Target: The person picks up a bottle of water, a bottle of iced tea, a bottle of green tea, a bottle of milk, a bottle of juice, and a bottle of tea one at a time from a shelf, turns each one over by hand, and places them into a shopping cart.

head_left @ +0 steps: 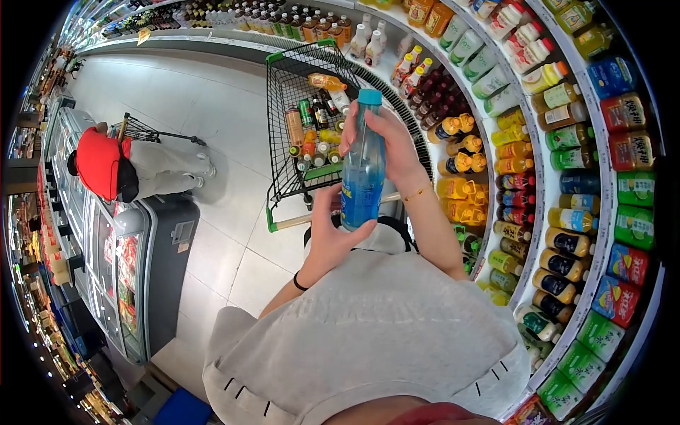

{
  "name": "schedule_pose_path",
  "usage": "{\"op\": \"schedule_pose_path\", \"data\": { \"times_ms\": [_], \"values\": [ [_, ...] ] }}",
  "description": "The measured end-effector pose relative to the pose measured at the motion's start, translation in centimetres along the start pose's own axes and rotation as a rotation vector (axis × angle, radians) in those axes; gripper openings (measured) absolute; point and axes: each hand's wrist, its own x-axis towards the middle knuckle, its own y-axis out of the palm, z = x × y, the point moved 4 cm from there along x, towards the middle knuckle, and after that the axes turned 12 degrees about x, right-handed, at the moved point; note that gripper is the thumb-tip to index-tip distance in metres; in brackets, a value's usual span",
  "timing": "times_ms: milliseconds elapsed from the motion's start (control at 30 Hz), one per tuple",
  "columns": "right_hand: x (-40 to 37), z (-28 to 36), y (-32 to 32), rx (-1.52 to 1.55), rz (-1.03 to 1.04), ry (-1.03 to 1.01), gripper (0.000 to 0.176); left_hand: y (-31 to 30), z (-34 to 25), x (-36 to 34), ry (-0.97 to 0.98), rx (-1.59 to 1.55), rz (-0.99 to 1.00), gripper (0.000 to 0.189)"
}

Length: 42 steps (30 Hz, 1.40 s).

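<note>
A blue bottle with a teal cap is held upright before my chest. Around its lower part are the fingers of my left hand, with a black band on the wrist. My right hand grips the upper part, just below the cap, and a thin bracelet circles that wrist. Just beyond both hands stands a shopping cart of black wire with green corners, holding several bottles and a green can.
Curved shelves full of bottles and packs run along the right side and the back. A person in red stands at the left with another cart, beside a freezer case. Pale floor tiles lie between.
</note>
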Motion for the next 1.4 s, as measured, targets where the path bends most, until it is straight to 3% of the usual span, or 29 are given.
{"op": "schedule_pose_path", "data": {
  "times_ms": [67, 133, 233, 333, 400, 467, 667, 733, 767, 867, 933, 967, 1033, 1133, 1333, 1400],
  "values": [
    [-1.4, -0.4, -1.8, -0.181, -0.164, -0.095, 0.028, 1.2, 1.6, -0.4, -0.051, -0.017, 0.015, 0.079],
    [-3.0, -0.5, -3.8, -0.211, -0.180, -0.074, 0.028, 2.2, 2.9, -0.5, -0.035, 0.047, -0.034, 0.077],
    [-5.3, -0.4, -6.1, -0.672, -0.213, -0.127, 0.022, 3.6, 5.0, -1.1, -0.058, 0.111, -0.049, 0.075],
    [-6.4, -0.5, -9.1, -0.676, -0.212, 0.056, 0.017, 5.0, 7.3, -0.6, -0.061, 0.197, -0.061, 0.072],
    [-6.5, -1.0, -10.2, -0.672, -0.248, 0.053, 0.014, 5.6, 9.2, 0.2, -0.065, 0.232, -0.072, 0.069],
    [-6.3, -1.1, -11.4, -0.746, -0.298, 0.036, 0.015, 6.2, 11.6, 1.6, 0.011, 0.292, -0.049, 0.069],
    [-3.0, -3.5, -14.3, -1.039, -0.447, 0.075, 0.014, 7.0, 18.7, 9.2, -0.019, 0.230, 0.055, 0.069],
    [-1.3, -5.0, -15.7, -1.135, -0.482, 0.073, 0.014, 7.6, 21.2, 12.6, 0.145, 0.408, 0.035, 0.068],
    [-0.5, -6.0, -17.1, -1.231, -0.493, 0.029, 0.015, 8.1, 22.9, 14.0, 0.130, 0.409, 0.047, 0.068],
    [1.4, -9.3, -22.4, -1.385, -0.516, -0.017, 0.018, 10.6, 29.5, 17.6, 0.023, 0.403, 0.117, 0.065],
    [2.4, -11.0, -26.5, -1.499, -0.581, 0.047, 0.020, 13.0, 35.2, 19.7, -0.287, 0.109, 0.231, 0.056],
    [2.9, -11.6, -28.4, -1.498, -0.612, 0.062, 0.020, 13.7, 36.9, 20.9, -0.293, 0.106, 0.243, 0.056],
    [3.9, -12.6, -32.2, -1.514, -0.644, 0.082, 0.019, 15.8, 40.5, 22.5, -0.573, -0.003, 0.494, 0.045],
    [5.1, -13.5, -37.0, -1.559, -0.688, 0.086, 0.019, 18.5, 43.3, 24.7, -0.665, -0.142, 0.551, 0.045],
    [6.5, -14.5, -44.9, -1.630, -0.828, 0.328, 0.024, 23.8, 48.2, 27.0, -0.850, -0.528, 0.506, 0.042],
    [7.1, -14.9, -47.5, -1.785, -0.785, 0.616, 0.030, 24.8, 49.6, 27.7, -0.911, -0.583, 0.545, 0.040]
  ]
}}
